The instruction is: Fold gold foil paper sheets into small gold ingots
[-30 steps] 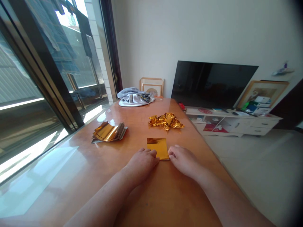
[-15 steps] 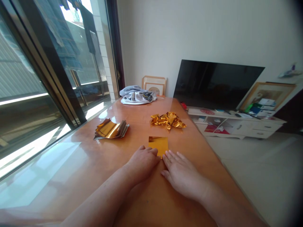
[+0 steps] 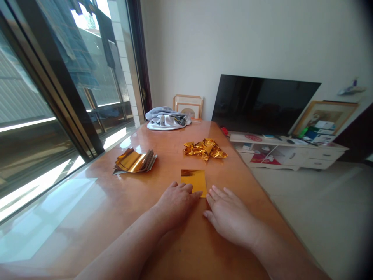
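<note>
A folded gold foil sheet (image 3: 194, 180) lies flat on the wooden table (image 3: 163, 163) in front of me. My left hand (image 3: 176, 202) rests on its near edge, fingers curled down and pressed on the foil. My right hand (image 3: 229, 214) lies flat on the table just right of the sheet's near corner, fingers stretched out, holding nothing. A stack of gold foil sheets (image 3: 134, 161) sits to the left. A pile of crumpled folded gold pieces (image 3: 205, 149) lies beyond the sheet.
A bundle of grey cloth (image 3: 167, 118) lies at the table's far end before framed pictures (image 3: 188, 105). Glass sliding doors (image 3: 58, 97) run along the left. A dark television (image 3: 262, 103) stands on a low white cabinet (image 3: 288, 153) to the right.
My right hand opened from a curled press on the sheet's right corner to lying flat, and slid a little toward me. The left hand stayed pressed on the foil.
</note>
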`<state>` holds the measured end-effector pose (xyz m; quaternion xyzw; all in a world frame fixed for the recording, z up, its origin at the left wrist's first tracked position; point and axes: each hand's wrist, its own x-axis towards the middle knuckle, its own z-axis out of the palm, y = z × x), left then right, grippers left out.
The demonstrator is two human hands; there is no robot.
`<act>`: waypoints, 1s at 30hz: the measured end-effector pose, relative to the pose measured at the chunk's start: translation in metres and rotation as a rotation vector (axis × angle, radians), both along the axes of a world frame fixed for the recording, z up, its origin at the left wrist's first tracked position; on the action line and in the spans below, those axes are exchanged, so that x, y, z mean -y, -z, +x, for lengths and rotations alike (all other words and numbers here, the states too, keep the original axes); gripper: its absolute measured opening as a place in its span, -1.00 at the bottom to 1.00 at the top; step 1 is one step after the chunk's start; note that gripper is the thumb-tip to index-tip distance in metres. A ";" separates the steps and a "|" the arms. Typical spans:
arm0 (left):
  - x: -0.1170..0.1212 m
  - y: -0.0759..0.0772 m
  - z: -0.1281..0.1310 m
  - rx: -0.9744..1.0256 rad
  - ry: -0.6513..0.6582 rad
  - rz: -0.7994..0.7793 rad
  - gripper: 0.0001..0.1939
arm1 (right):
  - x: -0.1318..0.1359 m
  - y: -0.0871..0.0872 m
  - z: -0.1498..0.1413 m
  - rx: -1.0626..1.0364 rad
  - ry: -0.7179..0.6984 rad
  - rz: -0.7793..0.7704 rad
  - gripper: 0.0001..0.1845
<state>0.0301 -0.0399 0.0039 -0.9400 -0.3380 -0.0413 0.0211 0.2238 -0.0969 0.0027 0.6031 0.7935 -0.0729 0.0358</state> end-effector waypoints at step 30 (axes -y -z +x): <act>-0.009 -0.024 -0.047 0.071 -0.156 -0.149 -0.72 | 0.001 -0.005 0.003 0.013 0.015 -0.014 -0.32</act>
